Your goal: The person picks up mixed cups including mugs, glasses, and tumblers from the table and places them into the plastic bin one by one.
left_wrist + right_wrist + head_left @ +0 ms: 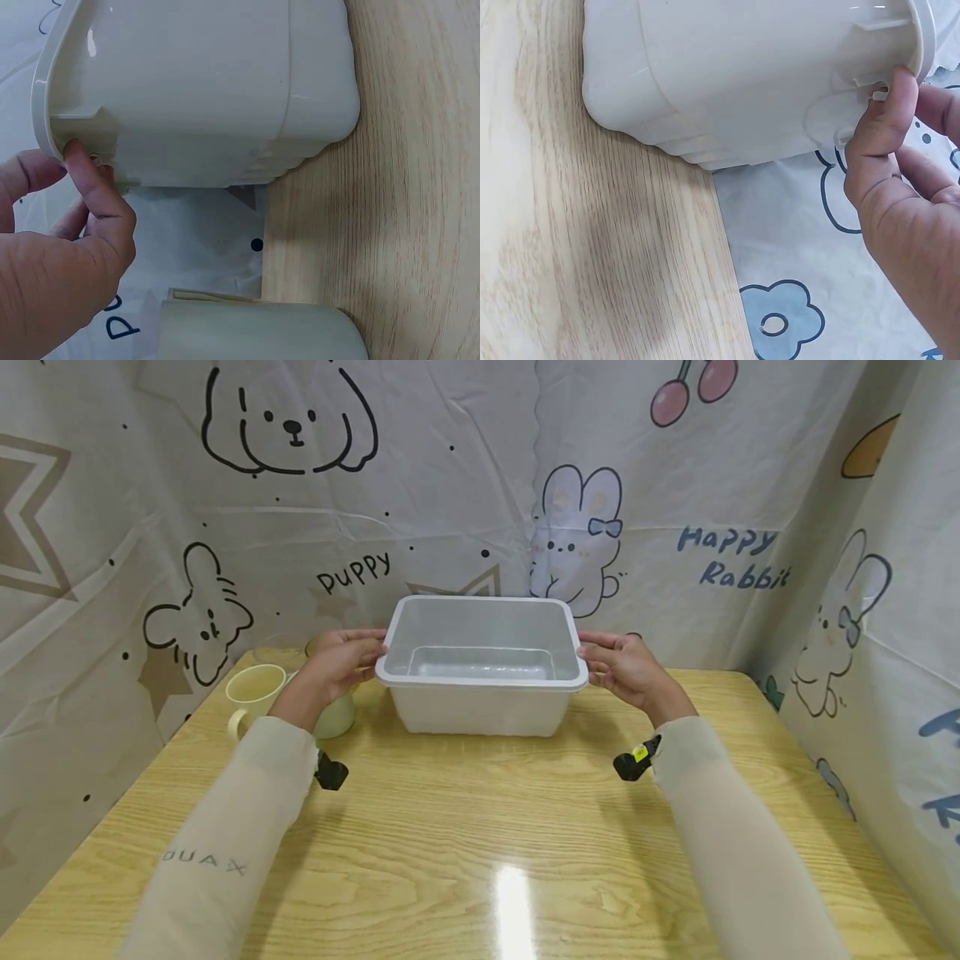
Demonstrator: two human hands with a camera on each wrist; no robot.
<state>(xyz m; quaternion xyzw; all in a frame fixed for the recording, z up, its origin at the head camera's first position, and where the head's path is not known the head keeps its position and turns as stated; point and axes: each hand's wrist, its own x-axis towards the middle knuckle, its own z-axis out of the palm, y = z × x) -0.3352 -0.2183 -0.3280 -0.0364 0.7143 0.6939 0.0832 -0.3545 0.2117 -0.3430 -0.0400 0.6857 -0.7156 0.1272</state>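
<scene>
A white rectangular plastic bin (480, 710) stands upright near the back of the table, its open top showing a bare inside. My left hand (341, 662) pinches the rim at its left end. At the opposite end my right hand (618, 667) pinches the rim too. In the left wrist view, the thumb and fingers (97, 195) curl around the lip of the bin (187, 90). The right wrist view shows the same kind of grip, with fingers (889, 124) under the lip of the bin (727, 82).
Left of the bin, partly behind my left arm, stand a pale yellow mug (255, 687) and a pale green cup (336, 718). A printed cloth (465, 477) hangs behind the wooden table (465, 810) and along its sides.
</scene>
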